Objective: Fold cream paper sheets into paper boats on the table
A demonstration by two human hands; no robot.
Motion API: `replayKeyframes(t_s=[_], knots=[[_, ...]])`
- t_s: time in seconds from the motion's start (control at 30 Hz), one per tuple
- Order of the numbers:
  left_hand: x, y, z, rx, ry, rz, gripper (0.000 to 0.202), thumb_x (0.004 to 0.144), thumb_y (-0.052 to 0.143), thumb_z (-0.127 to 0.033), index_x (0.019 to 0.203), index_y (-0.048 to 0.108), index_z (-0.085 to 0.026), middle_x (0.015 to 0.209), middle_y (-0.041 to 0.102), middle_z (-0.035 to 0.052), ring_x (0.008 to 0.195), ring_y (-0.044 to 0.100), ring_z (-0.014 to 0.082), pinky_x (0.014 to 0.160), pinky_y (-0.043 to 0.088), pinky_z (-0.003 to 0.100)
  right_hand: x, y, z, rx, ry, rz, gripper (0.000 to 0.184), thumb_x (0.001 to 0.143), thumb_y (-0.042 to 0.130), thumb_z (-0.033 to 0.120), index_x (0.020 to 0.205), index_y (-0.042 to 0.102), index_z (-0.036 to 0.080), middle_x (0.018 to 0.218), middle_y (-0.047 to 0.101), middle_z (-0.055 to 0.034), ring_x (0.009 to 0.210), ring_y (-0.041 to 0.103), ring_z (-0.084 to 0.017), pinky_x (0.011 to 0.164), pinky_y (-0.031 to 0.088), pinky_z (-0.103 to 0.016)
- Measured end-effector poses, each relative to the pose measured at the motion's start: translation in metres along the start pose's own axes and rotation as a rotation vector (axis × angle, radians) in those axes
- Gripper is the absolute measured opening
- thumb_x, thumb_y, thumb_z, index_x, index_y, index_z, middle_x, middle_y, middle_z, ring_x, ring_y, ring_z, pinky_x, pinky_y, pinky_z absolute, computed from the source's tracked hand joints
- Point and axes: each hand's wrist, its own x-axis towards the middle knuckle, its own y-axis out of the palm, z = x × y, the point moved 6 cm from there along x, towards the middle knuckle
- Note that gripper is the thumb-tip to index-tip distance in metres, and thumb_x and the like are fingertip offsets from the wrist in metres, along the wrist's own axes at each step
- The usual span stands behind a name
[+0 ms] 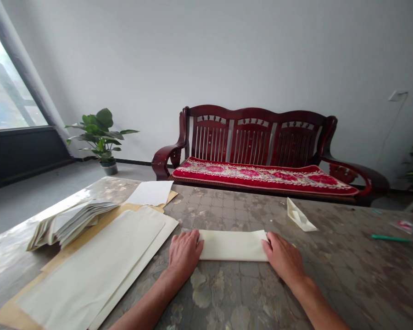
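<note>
A folded cream paper strip (232,245) lies flat on the patterned table (248,298) in front of me. My left hand (184,253) rests palm down on its left end, fingers stretched forward and flat. My right hand (282,256) lies the same way on its right end, fingers pressed against the paper. Neither hand grips anything. A small folded paper shape (298,215) sits further back on the right, apart from both hands.
Large cream sheets (99,266) lie on brown paper at the left, beside a fanned stack of folded papers (67,222) and a white sheet (151,192). A green pen (390,238) lies far right. A red wooden bench (258,151) and potted plant (99,135) stand beyond.
</note>
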Motion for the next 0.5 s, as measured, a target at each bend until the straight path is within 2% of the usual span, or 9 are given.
replayKeyframes(t_s=[0.1, 0.17, 0.23, 0.3, 0.37, 0.5], knots=[[-0.0006, 0.0011, 0.0020, -0.005, -0.019, -0.013, 0.018, 0.093, 0.043, -0.031, 0.091, 0.058, -0.021, 0.093, 0.069, 0.0049, 0.093, 0.060, 0.0230, 0.079, 0.034, 0.035, -0.0003, -0.0011, 0.0007, 0.004, 0.004, 0.007, 0.019, 0.097, 0.043, 0.032, 0.089, 0.058, 0.022, 0.096, 0.070, -0.0022, 0.083, 0.066, -0.019, 0.060, 0.030, -0.029], [-0.0015, 0.0011, 0.0037, -0.017, -0.041, -0.038, 0.020, 0.092, 0.045, -0.027, 0.106, 0.058, -0.021, 0.102, 0.066, 0.0060, 0.098, 0.057, 0.0232, 0.083, 0.035, 0.035, -0.0007, -0.0022, 0.0010, 0.007, 0.007, 0.008, 0.019, 0.097, 0.043, 0.032, 0.089, 0.057, 0.022, 0.096, 0.070, -0.0022, 0.083, 0.066, -0.019, 0.060, 0.030, -0.029], [-0.0024, -0.0002, 0.0043, -0.019, -0.053, -0.071, 0.036, 0.090, 0.046, -0.023, 0.126, 0.051, -0.021, 0.113, 0.062, 0.0079, 0.106, 0.054, 0.0240, 0.088, 0.035, 0.036, -0.0010, -0.0030, 0.0013, 0.010, 0.009, 0.009, 0.018, 0.096, 0.043, 0.031, 0.089, 0.057, 0.022, 0.097, 0.070, -0.0023, 0.083, 0.066, -0.019, 0.060, 0.029, -0.029], [-0.0029, -0.0018, 0.0036, -0.016, -0.054, -0.084, 0.049, 0.089, 0.046, -0.020, 0.138, 0.042, -0.023, 0.123, 0.056, 0.0094, 0.111, 0.051, 0.0248, 0.092, 0.035, 0.037, -0.0012, -0.0033, 0.0014, 0.010, 0.007, 0.011, 0.017, 0.096, 0.043, 0.031, 0.089, 0.057, 0.022, 0.098, 0.070, -0.0028, 0.083, 0.066, -0.019, 0.060, 0.029, -0.029], [-0.0026, -0.0029, 0.0017, -0.028, -0.037, -0.069, 0.052, 0.088, 0.046, -0.016, 0.139, 0.042, -0.025, 0.128, 0.051, 0.0089, 0.114, 0.049, 0.0244, 0.095, 0.036, 0.037, -0.0013, -0.0032, 0.0015, 0.005, 0.007, 0.014, 0.017, 0.096, 0.043, 0.031, 0.090, 0.057, 0.022, 0.099, 0.070, -0.0033, 0.083, 0.066, -0.018, 0.060, 0.030, -0.028], [-0.0005, -0.0032, -0.0042, -0.094, 0.097, -0.040, 0.041, 0.089, 0.045, -0.013, 0.125, 0.058, -0.029, 0.129, 0.052, 0.0058, 0.116, 0.046, 0.0232, 0.097, 0.037, 0.035, -0.0011, -0.0022, 0.0014, -0.004, 0.014, 0.025, 0.018, 0.097, 0.042, 0.031, 0.091, 0.057, 0.022, 0.101, 0.070, -0.0036, 0.084, 0.066, -0.019, 0.060, 0.031, -0.028]])
